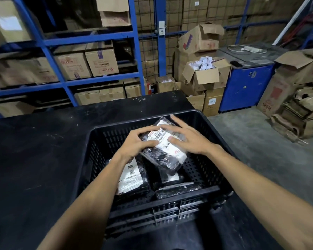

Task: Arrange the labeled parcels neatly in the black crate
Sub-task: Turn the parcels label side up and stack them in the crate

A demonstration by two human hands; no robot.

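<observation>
- Parcel (pixel 163 145) hangs tilted over the black crate (pixel 197 116) middle, long axis slanting toward its far-left corner.
- Left hand (pixel 136 142) curls around its left edge; right hand (pixel 187 137) rests spread on top, equally near.

dim room, glare on plastic, bent edges

the light is dim and even, seeming to come from above. the crate (pixel 202 127) is the landmark: inside it parcels (pixel 163 145) throw small white glints off their wrap, and its floor sits in deep shadow. left of it the table (pixel 34 159) is nearly black. far behind it, shelves (pixel 61 42) bow with wide-angle distortion and blur softly toward the left edge.
</observation>
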